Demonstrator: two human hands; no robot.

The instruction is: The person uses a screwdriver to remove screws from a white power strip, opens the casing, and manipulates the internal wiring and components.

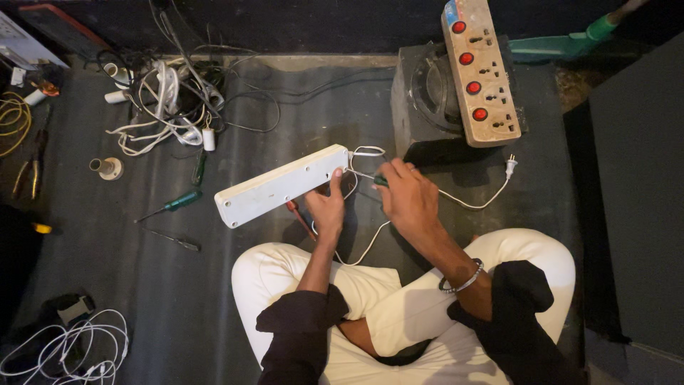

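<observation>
A white power strip [278, 185] lies back side up on the dark floor in front of me. My left hand [326, 207] grips its near long edge close to the cable end. My right hand [407, 196] holds a green-handled screwdriver [380, 180] whose thin shaft points at the strip's cable end. The strip's white cable [456, 199] loops under my hands and runs right to a white plug [510, 167]. A red-handled tool [298, 215] lies beneath my left hand.
A beige power strip with red switches [479, 75] rests on a dark box [427, 100]. A tangle of cables [167, 100], a green screwdriver [174, 203], a thin tool [174, 241], pliers [28, 175] and white wires [71, 349] lie at the left.
</observation>
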